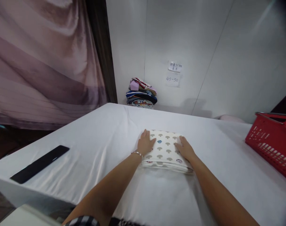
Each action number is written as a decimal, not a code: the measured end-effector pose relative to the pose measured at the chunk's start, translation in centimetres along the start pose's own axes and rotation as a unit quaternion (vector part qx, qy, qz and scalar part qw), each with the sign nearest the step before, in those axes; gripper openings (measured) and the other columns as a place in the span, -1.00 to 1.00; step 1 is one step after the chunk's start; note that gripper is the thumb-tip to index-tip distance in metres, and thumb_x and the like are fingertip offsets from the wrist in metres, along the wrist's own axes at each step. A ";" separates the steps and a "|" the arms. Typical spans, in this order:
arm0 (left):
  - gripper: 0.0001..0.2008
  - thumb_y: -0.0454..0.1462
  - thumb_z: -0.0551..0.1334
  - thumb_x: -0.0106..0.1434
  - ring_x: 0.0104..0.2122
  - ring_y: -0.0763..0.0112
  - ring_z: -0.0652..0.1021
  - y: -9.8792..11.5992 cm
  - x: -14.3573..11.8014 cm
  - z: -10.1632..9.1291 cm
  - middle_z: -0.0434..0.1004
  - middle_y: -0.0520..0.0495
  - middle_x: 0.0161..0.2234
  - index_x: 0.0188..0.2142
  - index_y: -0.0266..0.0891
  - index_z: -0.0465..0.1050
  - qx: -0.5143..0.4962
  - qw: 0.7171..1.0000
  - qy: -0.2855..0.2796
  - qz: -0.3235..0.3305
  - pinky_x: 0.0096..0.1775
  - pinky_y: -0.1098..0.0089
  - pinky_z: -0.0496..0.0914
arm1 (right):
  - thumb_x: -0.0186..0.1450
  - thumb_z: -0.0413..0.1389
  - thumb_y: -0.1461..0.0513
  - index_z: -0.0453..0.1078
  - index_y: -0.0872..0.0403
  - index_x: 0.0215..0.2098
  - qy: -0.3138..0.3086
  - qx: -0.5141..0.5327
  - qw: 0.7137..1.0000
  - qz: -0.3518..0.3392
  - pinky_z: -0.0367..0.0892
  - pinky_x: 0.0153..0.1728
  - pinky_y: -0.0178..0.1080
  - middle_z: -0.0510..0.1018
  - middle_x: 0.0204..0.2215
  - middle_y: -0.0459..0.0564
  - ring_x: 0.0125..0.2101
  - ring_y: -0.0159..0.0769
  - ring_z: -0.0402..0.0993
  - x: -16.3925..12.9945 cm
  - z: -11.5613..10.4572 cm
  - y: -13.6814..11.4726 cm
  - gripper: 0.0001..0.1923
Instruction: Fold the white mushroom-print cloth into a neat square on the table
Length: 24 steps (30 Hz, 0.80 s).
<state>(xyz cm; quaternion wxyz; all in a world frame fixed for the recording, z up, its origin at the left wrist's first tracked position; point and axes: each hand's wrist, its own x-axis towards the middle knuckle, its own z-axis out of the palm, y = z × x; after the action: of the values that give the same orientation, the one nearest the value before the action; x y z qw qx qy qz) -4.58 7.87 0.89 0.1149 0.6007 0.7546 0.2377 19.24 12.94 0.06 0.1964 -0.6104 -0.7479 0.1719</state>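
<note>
A white folded cloth (165,150) printed with grey mushrooms and a few coloured ones lies on the white-covered table (105,141). It is a flat, layered rectangle, its folded layers showing along the near edge. My left hand (145,143) rests on the cloth's left edge, fingers stretched out and thumb turned inward; a bracelet circles that wrist. On the right edge lies my right hand (185,149), also flat with its fingers extended. Both palms touch the cloth without gripping it.
A dark flat slab (40,164) lies at the table's left. To the right stands a red plastic basket (272,141). Folded clothes (141,94) are stacked behind the far edge, against a wall bearing paper notes (173,75). A pinkish curtain (46,62) hangs at left.
</note>
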 end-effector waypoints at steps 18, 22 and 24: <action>-0.25 0.13 0.14 0.13 -0.04 0.06 0.48 2.5 2.1 -0.1 0.44 -0.25 0.02 0.18 -0.23 0.07 -0.116 0.991 -0.003 -0.072 -0.13 0.23 0.35 | 0.04 0.18 0.05 0.21 0.08 0.18 0.166 0.237 0.956 0.044 0.39 -0.12 -0.11 0.44 0.02 0.12 -0.11 -0.10 0.46 -1.5 -1.7 6.0 -0.24; -0.30 0.15 0.12 0.14 -0.02 0.02 0.46 2.4 2.6 0.8 0.42 -0.29 0.02 0.12 -0.26 0.17 -0.095 0.991 -0.042 -0.087 -0.10 0.18 0.34 | 0.12 0.11 -0.02 0.32 0.11 0.10 0.135 0.168 0.974 0.066 0.28 -0.01 -0.01 0.47 -0.01 0.14 -0.03 -0.04 0.40 -2.0 -1.0 7.6 -0.36; -0.34 0.09 0.12 0.17 0.03 0.06 0.41 2.0 2.0 0.8 0.35 -0.28 0.08 0.13 -0.25 0.17 -0.099 0.993 -0.020 -0.054 -0.04 0.19 0.32 | 0.18 0.05 -0.03 0.32 0.14 0.09 0.157 0.153 0.974 0.050 0.27 0.00 0.01 0.43 0.03 0.17 0.00 -0.05 0.37 -2.7 -1.1 7.5 -0.39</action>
<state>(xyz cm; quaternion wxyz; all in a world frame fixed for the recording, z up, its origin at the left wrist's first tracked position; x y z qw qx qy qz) -3.00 10.28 1.44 0.2017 0.5492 0.7565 0.2923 26.66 11.74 -2.94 0.3933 -0.6293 -0.6409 0.1964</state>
